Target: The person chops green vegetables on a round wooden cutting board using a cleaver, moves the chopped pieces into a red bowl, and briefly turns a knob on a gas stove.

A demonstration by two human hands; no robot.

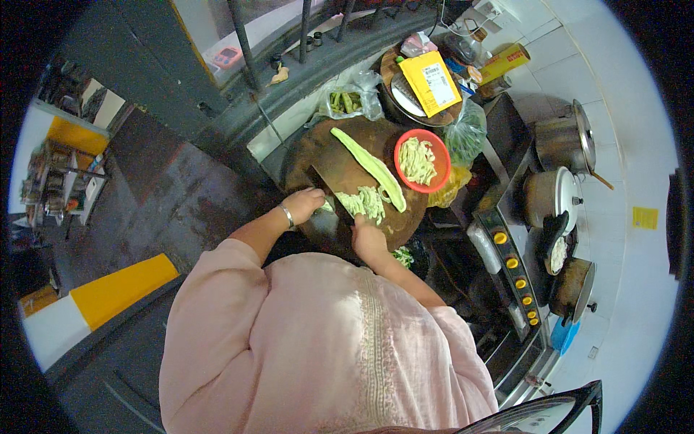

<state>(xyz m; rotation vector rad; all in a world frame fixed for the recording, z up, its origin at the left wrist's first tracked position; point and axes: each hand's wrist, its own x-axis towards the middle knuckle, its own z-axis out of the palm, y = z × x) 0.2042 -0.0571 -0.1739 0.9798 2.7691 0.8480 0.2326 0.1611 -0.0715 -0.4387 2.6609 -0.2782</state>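
My right hand (370,238) grips a cleaver (332,190), whose dark blade stands edge-down on a round wooden chopping block (309,149). On the blade's left side, my left hand (303,206) has its fingers curled against a pale green vegetable piece (328,205), mostly hidden by the fingers. Thin slices (364,202) are heaped just right of the blade. Farther back lies a long pale green gourd half (368,167), split lengthwise. A red plastic basket (400,177) on the block's right side holds a pile of similar pale slices (417,160).
Behind the block sit a plastic bag of green vegetables (345,102) and a yellow parcel (431,84) on a round board. A gas stove (515,271) with yellow knobs is at right, with a tall pot (561,138) and a lidded pot (547,198). Window bars (304,30) stand behind.
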